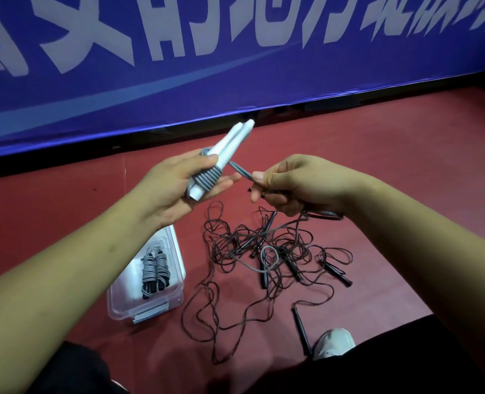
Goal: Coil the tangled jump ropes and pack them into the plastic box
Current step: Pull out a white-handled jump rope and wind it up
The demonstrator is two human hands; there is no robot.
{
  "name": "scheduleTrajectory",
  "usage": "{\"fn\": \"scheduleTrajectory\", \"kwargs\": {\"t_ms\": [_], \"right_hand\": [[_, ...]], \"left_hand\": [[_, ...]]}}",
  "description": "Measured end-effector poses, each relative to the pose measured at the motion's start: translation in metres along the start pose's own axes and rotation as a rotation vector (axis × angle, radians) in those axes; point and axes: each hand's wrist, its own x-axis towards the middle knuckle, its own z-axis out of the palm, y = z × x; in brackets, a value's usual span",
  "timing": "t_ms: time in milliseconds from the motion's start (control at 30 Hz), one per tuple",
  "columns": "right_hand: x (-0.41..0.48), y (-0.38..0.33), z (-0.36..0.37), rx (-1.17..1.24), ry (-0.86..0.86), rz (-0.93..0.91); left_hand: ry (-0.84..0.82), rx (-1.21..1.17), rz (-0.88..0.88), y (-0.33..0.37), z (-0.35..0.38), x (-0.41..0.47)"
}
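Winding is judged to be the step in hand: the two white handles [229,146] are held side by side in the left hand [184,183], with the thumb pressed on top and the fingers laid almost straight beneath, so that the pair serves as a firm core. Several tight turns of the grey rope [207,177] are already laid round their lower part. The next stretch is pinched between thumb and forefinger of the right hand [289,186], the other fingers being curled round the cord; it is kept taut, probably so that the turns do not slip. The rest of this rope is led down into the tangled dark ropes [264,251], which are spread on the red floor [406,166] between the knees, and some snagging there is to be expected. The plastic box [147,309] is placed open on the floor under the left forearm, with one coiled bundle [153,270] already packed inside. A loose black handle [301,331] lies near a white shoe [335,342], and a blue banner [235,66] runs along the far edge of the floor.
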Motion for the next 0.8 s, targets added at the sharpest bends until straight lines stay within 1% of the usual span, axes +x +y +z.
{"fn": "scheduleTrajectory", "kwargs": {"t_ms": [67,167,333,433,533,667,733,800], "right_hand": [[-0.002,-0.003,0.001,-0.023,0.014,-0.001],[-0.006,-0.007,0.002,-0.095,0.072,-0.019],[-0.014,-0.015,0.006,-0.346,0.164,-0.058],[-0.021,-0.02,0.006,-0.448,0.143,-0.046],[-0.025,-0.024,0.005,-0.45,0.111,-0.066],[-0.025,-0.028,0.009,-0.345,0.102,-0.128],[-0.023,-0.027,0.011,-0.289,0.105,-0.14],[-0.022,-0.026,0.011,-0.313,0.122,-0.128]], "left_hand": [[-0.019,0.031,0.008,0.002,-0.002,0.0],[0.017,0.1,0.029,0.004,-0.005,0.003],[0.13,0.217,0.042,0.008,-0.018,0.012],[0.168,0.366,0.031,0.009,-0.022,0.016],[0.185,0.471,0.011,0.007,-0.021,0.018],[0.143,0.601,-0.045,0.001,-0.022,0.019],[0.076,0.607,-0.131,-0.005,-0.021,0.017],[-0.011,0.669,-0.217,-0.012,-0.02,0.014]]}}
